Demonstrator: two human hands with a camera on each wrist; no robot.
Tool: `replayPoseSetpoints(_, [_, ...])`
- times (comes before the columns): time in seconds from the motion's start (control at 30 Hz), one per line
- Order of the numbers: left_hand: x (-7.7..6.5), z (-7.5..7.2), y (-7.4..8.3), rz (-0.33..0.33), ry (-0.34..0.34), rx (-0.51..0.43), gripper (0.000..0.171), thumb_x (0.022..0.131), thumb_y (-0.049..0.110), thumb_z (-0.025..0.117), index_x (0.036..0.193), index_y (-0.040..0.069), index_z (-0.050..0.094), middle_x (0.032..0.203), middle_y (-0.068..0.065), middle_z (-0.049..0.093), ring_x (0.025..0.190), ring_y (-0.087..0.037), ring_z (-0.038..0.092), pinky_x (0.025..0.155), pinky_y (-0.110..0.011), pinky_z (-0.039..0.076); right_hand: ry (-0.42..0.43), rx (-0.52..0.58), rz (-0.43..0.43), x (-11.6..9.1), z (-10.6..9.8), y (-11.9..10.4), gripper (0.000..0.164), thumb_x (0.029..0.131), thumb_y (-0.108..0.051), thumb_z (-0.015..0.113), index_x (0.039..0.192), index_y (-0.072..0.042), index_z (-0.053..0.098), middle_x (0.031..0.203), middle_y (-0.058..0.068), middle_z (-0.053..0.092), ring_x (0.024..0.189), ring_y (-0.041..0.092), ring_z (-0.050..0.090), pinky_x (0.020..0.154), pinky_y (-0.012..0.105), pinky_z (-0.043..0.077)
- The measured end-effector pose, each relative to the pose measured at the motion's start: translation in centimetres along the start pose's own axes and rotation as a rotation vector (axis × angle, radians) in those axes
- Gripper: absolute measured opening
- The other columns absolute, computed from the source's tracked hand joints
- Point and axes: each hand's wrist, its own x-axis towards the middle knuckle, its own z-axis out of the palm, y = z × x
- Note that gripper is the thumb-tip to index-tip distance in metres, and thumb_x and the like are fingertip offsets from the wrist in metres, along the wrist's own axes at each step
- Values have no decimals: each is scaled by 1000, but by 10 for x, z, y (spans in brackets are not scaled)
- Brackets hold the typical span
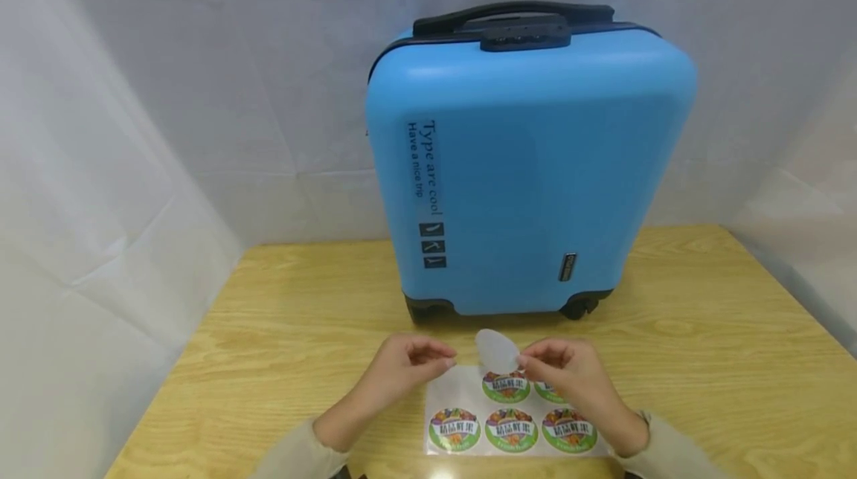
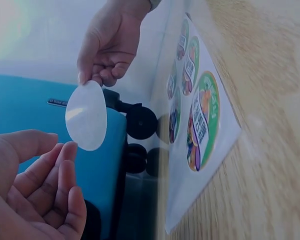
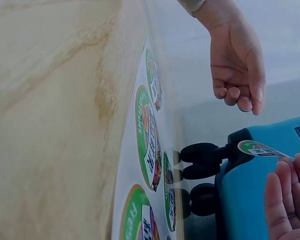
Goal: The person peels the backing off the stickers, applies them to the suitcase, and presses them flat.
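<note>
My right hand [image 1: 569, 371] pinches one edge of an oval sticker [image 1: 497, 351] between thumb and finger, in front of the blue suitcase [image 1: 495, 189]. The pale back of the sticker faces the head camera; its printed side shows in the right wrist view. Just left of it hovers my left hand [image 1: 408, 367], fingers relaxed and holding nothing; a small gap parts its fingertips from the sticker in the head view. Beneath both hands, a white sticker sheet [image 1: 489, 449] lies on the table, bearing several oval fruit stickers with green rims. My right hand partly covers one at the upper right.
Upright at the back of the wooden table [image 1: 288, 315] stands the suitcase on black wheels [image 1: 579, 306], with a black handle [image 1: 515, 14] on top. White cloth [image 1: 201, 92] hangs behind and at the sides.
</note>
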Motion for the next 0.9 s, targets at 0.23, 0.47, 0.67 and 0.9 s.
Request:
replayPoseSetpoints(0.23, [1,7,10,19,-16,-41,21,85,13,69,99,-4,69,93,-14,70,76,-9,62,67,-22,52,-8,4,-30,1,3,-3,20,87,-11,67,93,8,67,82,14,71,69,17,68,66,38,56])
replayPoseSetpoints(0.47, [4,13,20,22,-10,-51,18,84,13,69,97,0,70,91,-12,70,73,-9,62,65,-22,52,4,-21,-63,2,6,-6,17,87,-10,67,92,7,68,82,15,70,68,18,68,64,37,56])
replayPoseSetpoints(0.67, [7,16,26,38,-19,-64,19,85,14,70,99,2,71,91,-11,70,72,-10,60,64,-21,51,25,-37,-119,4,9,-6,14,87,-8,66,90,5,69,80,14,70,66,18,67,63,36,56])
replayPoseSetpoints(0.9, [11,20,26,53,-18,-87,19,85,14,69,100,1,70,91,-11,70,72,-8,61,64,-21,51,39,-69,-136,4,11,-9,13,86,-8,67,89,4,69,79,15,70,65,16,67,62,35,56])
